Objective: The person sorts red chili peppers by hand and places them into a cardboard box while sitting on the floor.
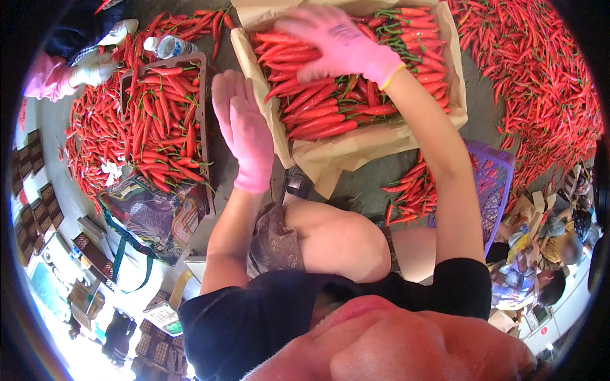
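Observation:
A carton lined with brown paper [462, 79] stands in front of me, filled with red chili peppers [314, 120] laid in rows, some green stems toward the middle and right. My right hand [340, 47], in a pink glove, is spread over the peppers at the upper left of the carton. Its fingertips are a little blurred, and no pepper shows in its grip. Along the carton's left wall, my left hand [241, 130] in a matching glove is held flat with straight fingers. Nothing shows in it; whether it touches the wall I cannot tell.
At left, a brown crate [204, 108] of peppers stands amid a pepper heap, with a plastic bottle [175, 47] beyond. Another person's gloved hand [92, 70] reaches in there. A larger heap [540, 82] and a purple basket [492, 184] lie right; people sit behind it.

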Demonstrator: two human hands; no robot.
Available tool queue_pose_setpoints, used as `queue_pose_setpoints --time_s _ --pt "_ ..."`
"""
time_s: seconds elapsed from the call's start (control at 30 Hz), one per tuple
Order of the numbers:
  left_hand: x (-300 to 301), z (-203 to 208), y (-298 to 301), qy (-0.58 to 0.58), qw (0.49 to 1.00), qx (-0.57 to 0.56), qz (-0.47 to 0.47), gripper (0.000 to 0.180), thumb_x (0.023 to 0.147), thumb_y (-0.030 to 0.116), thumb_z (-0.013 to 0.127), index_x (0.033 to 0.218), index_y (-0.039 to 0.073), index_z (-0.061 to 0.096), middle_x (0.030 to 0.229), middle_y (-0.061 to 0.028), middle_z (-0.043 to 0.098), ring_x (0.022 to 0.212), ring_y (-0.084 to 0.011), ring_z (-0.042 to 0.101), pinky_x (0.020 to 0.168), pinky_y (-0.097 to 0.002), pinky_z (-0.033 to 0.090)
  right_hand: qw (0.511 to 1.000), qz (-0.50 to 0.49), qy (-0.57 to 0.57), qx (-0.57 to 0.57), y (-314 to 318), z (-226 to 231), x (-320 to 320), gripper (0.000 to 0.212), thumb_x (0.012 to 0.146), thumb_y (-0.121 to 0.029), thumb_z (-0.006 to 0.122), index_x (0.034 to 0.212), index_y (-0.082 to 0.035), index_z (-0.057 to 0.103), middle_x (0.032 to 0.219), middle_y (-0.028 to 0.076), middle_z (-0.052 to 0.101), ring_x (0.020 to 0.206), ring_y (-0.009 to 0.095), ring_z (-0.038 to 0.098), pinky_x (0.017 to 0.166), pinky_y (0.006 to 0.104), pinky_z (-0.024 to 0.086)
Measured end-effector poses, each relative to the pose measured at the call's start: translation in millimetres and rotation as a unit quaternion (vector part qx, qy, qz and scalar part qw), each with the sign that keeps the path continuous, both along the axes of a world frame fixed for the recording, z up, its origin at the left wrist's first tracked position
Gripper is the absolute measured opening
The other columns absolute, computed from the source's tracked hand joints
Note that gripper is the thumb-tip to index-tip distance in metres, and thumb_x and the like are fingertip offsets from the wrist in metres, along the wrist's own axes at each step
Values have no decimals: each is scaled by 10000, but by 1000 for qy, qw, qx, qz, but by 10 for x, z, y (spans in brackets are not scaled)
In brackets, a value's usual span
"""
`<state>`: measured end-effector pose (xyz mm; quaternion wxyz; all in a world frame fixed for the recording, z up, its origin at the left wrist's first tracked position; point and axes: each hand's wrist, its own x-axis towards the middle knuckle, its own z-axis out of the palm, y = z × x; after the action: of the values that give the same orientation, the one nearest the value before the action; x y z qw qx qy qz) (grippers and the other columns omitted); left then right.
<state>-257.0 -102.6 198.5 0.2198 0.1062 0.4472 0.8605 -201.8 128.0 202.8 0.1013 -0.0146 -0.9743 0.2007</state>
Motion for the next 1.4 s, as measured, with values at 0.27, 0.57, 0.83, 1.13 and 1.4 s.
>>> queue_pose_setpoints --time_s 0.27,0.57,0.83,1.13,1.4 --pt "233 -288 470 138 980 -138 -36 539 996 101 379 1493 -34 223 1538 -197 287 1439 -299 281 1197 -445 213 971 -217 103 6 -10 -466 71 377 845 -367 670 1151 -146 662 1182 116 629 1138 356 561 991 478 420" --pt "-333 1 268 232 949 -203 -73 451 945 43 479 1378 -78 434 1401 -166 499 1307 -242 462 1115 -354 327 971 -208 59 101 -67 -51 -272 129 825 -232 613 888 -145 685 931 63 648 941 278 607 871 459 404" --pt "-776 -259 637 721 536 -432 -75 402 856 234 613 1203 31 607 1199 -111 635 1134 -286 570 1069 -482 344 960 -273 3 67 100 -235 -230 175 849 -201 522 830 -133 682 875 86 687 894 275 646 811 466 419" --pt "-764 -179 611 707 556 -426 -95 393 869 282 597 1190 58 626 1160 -83 660 1107 -262 586 1059 -488 328 970 -229 -50 -63 208 -245 -99 350 931 -388 515 1031 -85 660 1029 112 687 1042 297 621 918 462 400" --pt "-981 -93 752 774 434 -442 -130 352 900 262 581 1189 72 643 1163 -98 671 1184 -282 544 1074 -486 312 949 -173 209 -160 -106 -584 394 348 879 -326 644 1097 -54 663 1220 124 621 1181 360 540 1013 490 398"
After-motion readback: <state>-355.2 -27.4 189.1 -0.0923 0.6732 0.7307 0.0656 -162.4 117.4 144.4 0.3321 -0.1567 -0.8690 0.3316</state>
